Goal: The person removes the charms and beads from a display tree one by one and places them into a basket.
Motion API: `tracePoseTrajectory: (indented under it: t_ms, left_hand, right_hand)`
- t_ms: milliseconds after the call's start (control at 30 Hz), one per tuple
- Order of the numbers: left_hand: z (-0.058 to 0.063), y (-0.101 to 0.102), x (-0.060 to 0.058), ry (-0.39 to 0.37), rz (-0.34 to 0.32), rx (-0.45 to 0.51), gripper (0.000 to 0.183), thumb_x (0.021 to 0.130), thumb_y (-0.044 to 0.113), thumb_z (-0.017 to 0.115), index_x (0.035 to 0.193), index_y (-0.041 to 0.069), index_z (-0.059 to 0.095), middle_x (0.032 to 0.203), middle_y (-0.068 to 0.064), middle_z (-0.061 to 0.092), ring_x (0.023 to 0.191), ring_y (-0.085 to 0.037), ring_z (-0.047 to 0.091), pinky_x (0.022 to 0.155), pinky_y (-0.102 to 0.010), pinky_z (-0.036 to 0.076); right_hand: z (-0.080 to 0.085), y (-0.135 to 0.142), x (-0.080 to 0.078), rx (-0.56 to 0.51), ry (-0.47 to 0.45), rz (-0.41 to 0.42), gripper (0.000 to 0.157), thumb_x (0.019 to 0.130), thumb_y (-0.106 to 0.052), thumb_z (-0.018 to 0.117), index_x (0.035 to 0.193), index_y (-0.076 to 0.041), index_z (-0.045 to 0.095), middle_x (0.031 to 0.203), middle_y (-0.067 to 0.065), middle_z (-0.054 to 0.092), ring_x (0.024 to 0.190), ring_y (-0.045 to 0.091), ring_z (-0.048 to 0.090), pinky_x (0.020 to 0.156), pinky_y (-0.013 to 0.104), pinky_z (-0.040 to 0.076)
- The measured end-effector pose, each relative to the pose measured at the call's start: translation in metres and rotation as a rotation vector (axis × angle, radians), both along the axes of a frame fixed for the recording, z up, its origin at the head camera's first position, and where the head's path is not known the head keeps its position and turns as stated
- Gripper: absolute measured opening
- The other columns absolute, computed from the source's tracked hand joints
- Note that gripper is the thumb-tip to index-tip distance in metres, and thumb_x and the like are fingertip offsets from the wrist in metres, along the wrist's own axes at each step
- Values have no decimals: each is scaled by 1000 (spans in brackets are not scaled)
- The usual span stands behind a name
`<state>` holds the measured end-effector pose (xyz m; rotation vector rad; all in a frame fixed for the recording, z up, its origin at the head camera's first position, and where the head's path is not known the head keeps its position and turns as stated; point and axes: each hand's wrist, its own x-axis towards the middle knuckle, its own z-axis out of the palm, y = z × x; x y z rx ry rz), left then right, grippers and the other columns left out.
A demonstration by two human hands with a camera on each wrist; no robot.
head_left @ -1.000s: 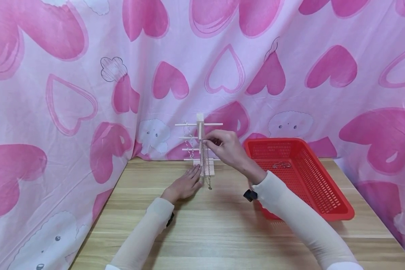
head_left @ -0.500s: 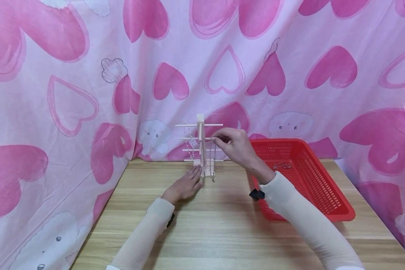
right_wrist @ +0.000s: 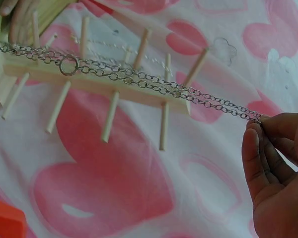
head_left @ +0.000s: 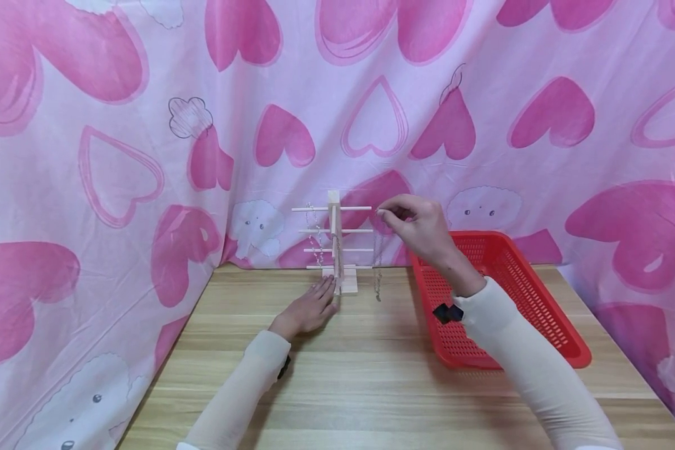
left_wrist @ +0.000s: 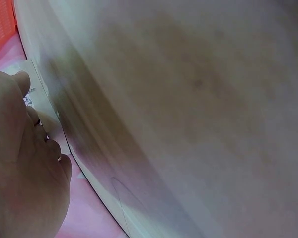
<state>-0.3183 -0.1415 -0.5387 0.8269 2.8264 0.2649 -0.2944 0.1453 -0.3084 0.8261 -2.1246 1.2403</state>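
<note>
In the head view my right hand [head_left: 419, 225] pinches a silver chain necklace [head_left: 377, 269] between thumb and fingertips. The doubled chain hangs just right of a pale wooden peg stand [head_left: 334, 199], off its pegs. A round ring [right_wrist: 68, 65] on the chain shows in the right wrist view, where the links cross in front of the stand. My left hand [head_left: 309, 306] lies with extended fingers at the foot of the stand, over its base [head_left: 349, 282]. A pale beaded necklace [head_left: 315, 237] hangs from the stand's upper left peg.
A red plastic basket [head_left: 540, 300] with slotted walls stands on the wooden table [head_left: 337, 387] to the right, partly behind my right forearm. A pink heart-print cloth [head_left: 284, 134] rises behind the stand and along both sides.
My right hand has moved right and up from beside the stand's post, taking the chain necklace out past the peg tips. The left hand keeps its place at the base.
</note>
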Motion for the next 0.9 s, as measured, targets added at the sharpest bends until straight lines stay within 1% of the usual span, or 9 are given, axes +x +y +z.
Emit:
tracePoseTrajectory:
  t_ms: [200,367,467,567,733,900]
  left_hand:
    - [0,0,0,0,-4,-2,70,117,45,24,171,7,2,180,-12,-2,168,-31,1,138,-46,10]
    - [3,0,1,15,-13,12,69,117,40,28,171,2,7,180,-16,3,168,-35,5,138,-50,13]
    - [4,0,2,15,-14,15,69,117,38,30,171,1,9,180,-17,4,168,-36,6,138,-50,13]
    - [3,-1,2,10,-14,-2,69,117,40,28,171,3,5,180,-16,2,168,-34,4,138,-49,11]
    - [3,0,2,20,-19,9,69,117,38,29,170,1,8,180,-18,4,168,-36,5,138,-50,13]
    - [5,1,4,25,-17,12,68,117,39,29,170,1,10,180,-18,6,168,-36,7,138,-50,14]
  right_hand:
    - [11,15,-1,12,34,-34,9,97,-2,75,103,-3,83,93,12,81,74,11,64,69,11,55]
    - [19,26,-4,24,68,-73,9,97,-1,75,102,-2,83,92,13,80,74,7,64,69,9,54]
    - [23,32,-5,31,84,-101,9,97,-2,76,103,-2,83,91,14,80,74,3,63,70,7,54]
    - [28,39,-6,25,98,-124,9,96,-3,77,103,-1,83,88,14,79,70,-1,62,68,6,53]
    - [35,51,-7,2,115,-152,7,95,-2,78,99,-1,83,80,15,77,64,-5,59,64,7,50]
    - [39,63,-10,9,110,-195,8,96,-5,77,101,-2,83,79,15,76,64,-6,58,61,7,48]
